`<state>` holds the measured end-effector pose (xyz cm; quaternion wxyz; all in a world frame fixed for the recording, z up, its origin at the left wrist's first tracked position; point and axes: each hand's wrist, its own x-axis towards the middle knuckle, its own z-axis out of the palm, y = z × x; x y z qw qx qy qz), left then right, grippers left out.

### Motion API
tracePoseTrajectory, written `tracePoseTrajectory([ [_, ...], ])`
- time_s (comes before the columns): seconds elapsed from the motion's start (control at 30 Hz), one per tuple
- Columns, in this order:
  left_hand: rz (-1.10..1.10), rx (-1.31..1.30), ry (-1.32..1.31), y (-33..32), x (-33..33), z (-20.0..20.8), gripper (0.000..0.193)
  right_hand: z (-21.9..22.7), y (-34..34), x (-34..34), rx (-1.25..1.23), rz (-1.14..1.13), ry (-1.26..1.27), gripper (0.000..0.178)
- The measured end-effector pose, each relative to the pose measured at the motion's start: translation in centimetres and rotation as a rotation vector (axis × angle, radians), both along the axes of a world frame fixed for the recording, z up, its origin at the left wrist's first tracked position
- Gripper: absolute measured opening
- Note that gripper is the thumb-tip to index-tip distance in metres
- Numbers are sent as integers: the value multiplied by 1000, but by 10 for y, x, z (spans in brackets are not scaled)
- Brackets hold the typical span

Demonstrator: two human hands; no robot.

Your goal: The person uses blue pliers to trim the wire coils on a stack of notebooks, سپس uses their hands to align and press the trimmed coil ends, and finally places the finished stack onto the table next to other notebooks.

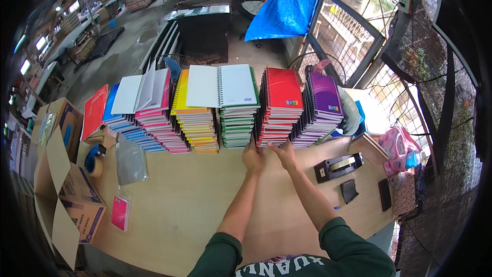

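Note:
Spiral notebooks stand in a row of tall stacks across the far side of the table. The stack of red notebooks (283, 88) is between my two hands. At its lower left corner is my left hand (252, 159), its fingers going along the side and partly hidden. My right hand (284, 155) grips the lower right, thumb across the front. To the right stands a purple stack (326, 94). On the left are a green-edged stack (240, 125) with an opened notebook on top, a yellow stack (197, 128), a pink stack (161, 125) and a blue stack (119, 125).
A tape dispenser (338, 166), a black curved piece (349, 191) and a phone (385, 195) lie at right, near a pink bag (397, 149). At left are an open carton (84, 200), tape rolls (94, 163), a clear plastic sleeve (131, 161) and a small pink notebook (121, 214).

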<state>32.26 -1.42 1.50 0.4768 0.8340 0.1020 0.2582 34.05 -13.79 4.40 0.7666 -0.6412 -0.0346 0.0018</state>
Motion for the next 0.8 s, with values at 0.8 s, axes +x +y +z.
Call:
tracePoseTrajectory([
  [0.8,493,581,134,153,-9,275,67,-12,-14,-239,-1240,-40,-158,81],
])
